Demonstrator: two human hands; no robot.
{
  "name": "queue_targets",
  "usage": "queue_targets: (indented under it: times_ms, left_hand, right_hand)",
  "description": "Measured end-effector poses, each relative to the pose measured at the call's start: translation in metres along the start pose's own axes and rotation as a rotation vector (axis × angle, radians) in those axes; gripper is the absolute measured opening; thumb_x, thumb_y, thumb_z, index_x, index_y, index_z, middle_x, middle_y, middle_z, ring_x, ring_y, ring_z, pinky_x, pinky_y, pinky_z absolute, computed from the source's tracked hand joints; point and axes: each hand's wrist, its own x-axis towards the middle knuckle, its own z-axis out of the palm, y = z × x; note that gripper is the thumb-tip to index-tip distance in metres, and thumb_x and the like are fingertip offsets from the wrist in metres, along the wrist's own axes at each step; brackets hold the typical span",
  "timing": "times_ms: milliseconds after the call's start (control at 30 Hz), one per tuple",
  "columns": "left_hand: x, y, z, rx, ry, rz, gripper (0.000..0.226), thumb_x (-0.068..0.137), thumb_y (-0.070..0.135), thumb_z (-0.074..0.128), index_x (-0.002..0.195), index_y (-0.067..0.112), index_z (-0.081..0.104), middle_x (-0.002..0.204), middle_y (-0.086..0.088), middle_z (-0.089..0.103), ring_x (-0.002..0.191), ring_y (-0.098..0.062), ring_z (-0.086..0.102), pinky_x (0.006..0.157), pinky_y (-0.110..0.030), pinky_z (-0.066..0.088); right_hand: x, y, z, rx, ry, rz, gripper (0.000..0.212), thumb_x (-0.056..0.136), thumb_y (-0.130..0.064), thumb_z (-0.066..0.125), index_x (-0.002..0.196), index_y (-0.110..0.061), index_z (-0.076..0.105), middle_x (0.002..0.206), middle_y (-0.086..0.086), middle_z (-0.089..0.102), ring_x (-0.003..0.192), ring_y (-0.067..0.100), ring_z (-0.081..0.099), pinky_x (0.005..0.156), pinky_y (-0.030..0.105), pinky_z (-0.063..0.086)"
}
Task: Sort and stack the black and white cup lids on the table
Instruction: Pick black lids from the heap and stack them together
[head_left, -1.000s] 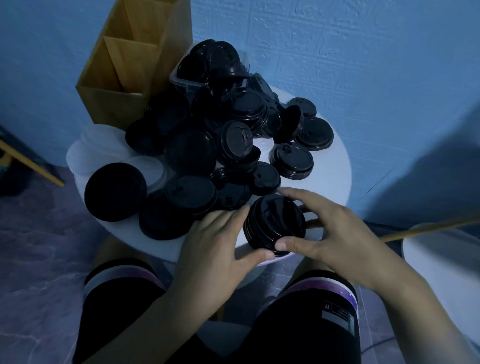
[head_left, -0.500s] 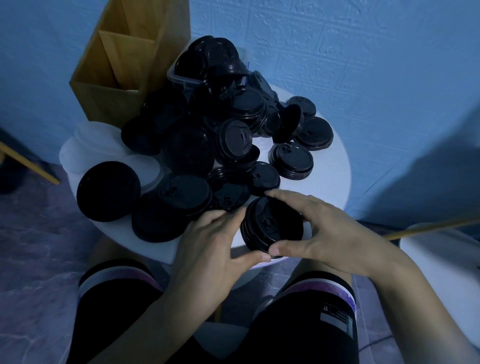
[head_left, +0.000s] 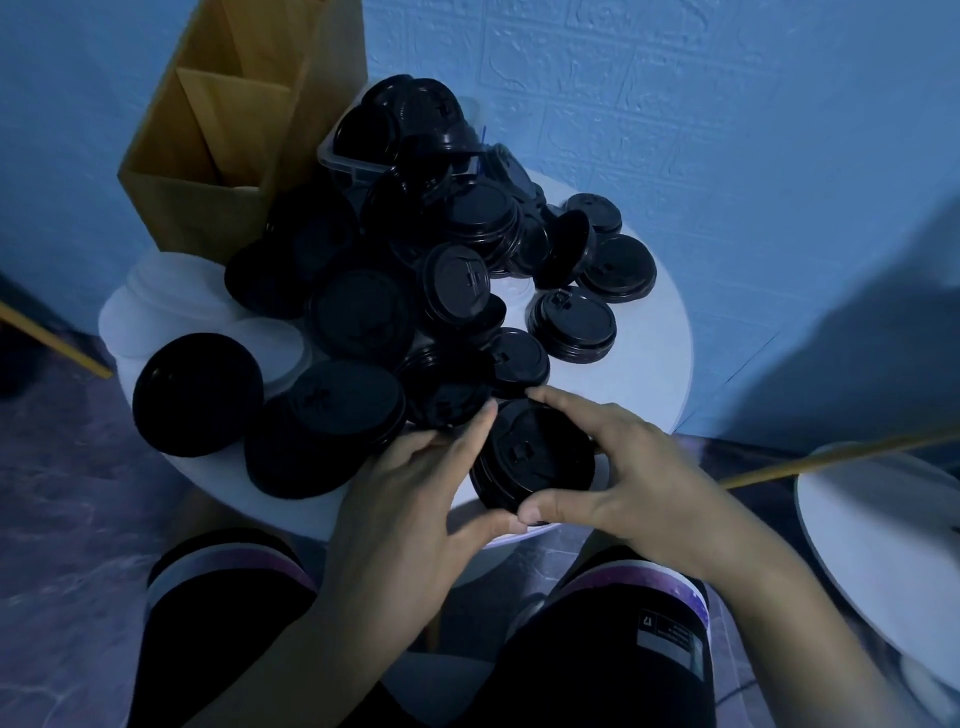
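Observation:
A short stack of black lids (head_left: 535, 457) stands at the near edge of the round white table (head_left: 649, 364). My left hand (head_left: 415, 499) cups its left side, thumb at the front. My right hand (head_left: 623, 467) curls round its right side, forefinger over the far rim and thumb at the near rim. Behind lies a loose heap of black lids (head_left: 415, 291). Some white lids (head_left: 171, 291) sit at the table's left, partly under black ones.
A brown cardboard divider box (head_left: 228, 130) stands at the back left. A clear plastic tub (head_left: 353, 166) full of black lids sits behind the heap. A second white table (head_left: 883, 551) is at the right. My knees are below the table edge.
Both hands have closed tighter round the stack, and the stack sits squarer. The camera has shifted slightly.

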Motion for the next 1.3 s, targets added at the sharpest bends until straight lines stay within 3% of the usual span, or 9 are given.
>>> queue_targets:
  times_ms: [200, 400, 533, 700, 867, 1000, 1100, 1200, 1300]
  left_hand:
    - [-0.001, 0.000, -0.004, -0.026, -0.057, 0.021, 0.081, 0.087, 0.073, 0.047, 0.153, 0.026, 0.044, 0.132, 0.019, 0.040, 0.115, -0.002, 0.045, 0.084, -0.014, 0.034]
    - [-0.001, -0.001, -0.003, -0.051, -0.078, -0.010, 0.070, 0.094, 0.065, 0.044, 0.155, 0.032, 0.039, 0.127, 0.022, 0.044, 0.115, -0.003, 0.048, 0.083, -0.024, 0.042]
    - [-0.002, -0.003, -0.005, -0.096, -0.107, -0.057, 0.068, 0.093, 0.066, 0.045, 0.155, 0.041, 0.035, 0.126, 0.025, 0.053, 0.122, 0.002, 0.047, 0.092, -0.019, 0.039]
    - [-0.002, -0.003, -0.006, -0.099, -0.132, -0.077, 0.070, 0.092, 0.068, 0.045, 0.155, 0.041, 0.036, 0.128, 0.023, 0.054, 0.120, 0.014, 0.036, 0.093, -0.012, 0.032]
    - [0.000, -0.004, -0.005, -0.060, -0.133, -0.057, 0.069, 0.092, 0.062, 0.048, 0.151, 0.028, 0.046, 0.123, 0.011, 0.063, 0.116, 0.001, 0.047, 0.088, -0.010, 0.031]
    - [-0.002, -0.004, -0.003, -0.023, -0.129, -0.008, 0.068, 0.100, 0.061, 0.039, 0.153, 0.019, 0.044, 0.126, 0.007, 0.064, 0.121, -0.008, 0.049, 0.090, -0.026, 0.043]
    - [-0.003, -0.002, -0.002, -0.047, -0.085, -0.008, 0.069, 0.100, 0.061, 0.039, 0.154, 0.018, 0.043, 0.129, 0.017, 0.054, 0.121, -0.008, 0.048, 0.089, -0.031, 0.046]
    - [-0.003, 0.000, -0.003, -0.072, -0.116, -0.053, 0.078, 0.091, 0.070, 0.046, 0.156, 0.028, 0.038, 0.134, 0.022, 0.046, 0.123, -0.004, 0.044, 0.093, -0.025, 0.037]
    - [-0.004, 0.000, -0.001, -0.127, -0.168, -0.154, 0.082, 0.080, 0.083, 0.045, 0.153, 0.053, 0.022, 0.138, 0.020, 0.051, 0.125, -0.003, 0.045, 0.095, -0.025, 0.038]
  right_hand:
    - [-0.006, 0.012, -0.001, 0.124, 0.000, 0.016, 0.096, 0.061, -0.060, 0.085, 0.145, -0.053, 0.041, 0.131, -0.031, 0.060, 0.124, -0.014, 0.051, 0.106, 0.012, 0.036]
    - [-0.010, 0.027, -0.004, 0.360, -0.066, 0.026, 0.082, 0.074, -0.030, 0.082, 0.148, -0.032, 0.047, 0.136, -0.026, 0.062, 0.133, -0.007, 0.051, 0.110, 0.014, 0.038]
    - [-0.008, 0.032, -0.002, 0.344, -0.064, 0.026, 0.084, 0.073, -0.034, 0.082, 0.149, -0.034, 0.046, 0.136, -0.027, 0.062, 0.134, -0.007, 0.050, 0.115, 0.025, 0.036]
    - [-0.007, 0.033, 0.000, 0.307, -0.072, 0.022, 0.086, 0.075, -0.034, 0.083, 0.152, -0.037, 0.043, 0.136, -0.028, 0.061, 0.132, -0.008, 0.050, 0.114, 0.024, 0.036]
    - [-0.006, 0.032, 0.000, 0.235, -0.068, 0.013, 0.084, 0.078, -0.032, 0.085, 0.149, -0.046, 0.043, 0.130, -0.025, 0.066, 0.123, -0.009, 0.057, 0.107, 0.014, 0.041]
    - [-0.002, 0.035, -0.001, 0.222, -0.019, 0.008, 0.087, 0.067, -0.048, 0.084, 0.145, -0.052, 0.047, 0.133, -0.010, 0.060, 0.117, 0.001, 0.060, 0.108, 0.020, 0.043]
    - [0.000, 0.038, -0.001, 0.235, -0.008, -0.011, 0.087, 0.065, -0.054, 0.083, 0.143, -0.057, 0.046, 0.134, -0.008, 0.058, 0.117, 0.003, 0.060, 0.109, 0.027, 0.044]
    - [0.005, 0.042, -0.002, 0.263, -0.021, -0.014, 0.085, 0.065, -0.055, 0.086, 0.140, -0.062, 0.046, 0.137, -0.012, 0.058, 0.120, 0.000, 0.057, 0.111, 0.029, 0.043]
    - [0.006, 0.044, -0.008, 0.329, -0.097, -0.041, 0.081, 0.071, -0.045, 0.090, 0.142, -0.051, 0.052, 0.138, -0.013, 0.062, 0.131, 0.002, 0.053, 0.115, 0.031, 0.039]
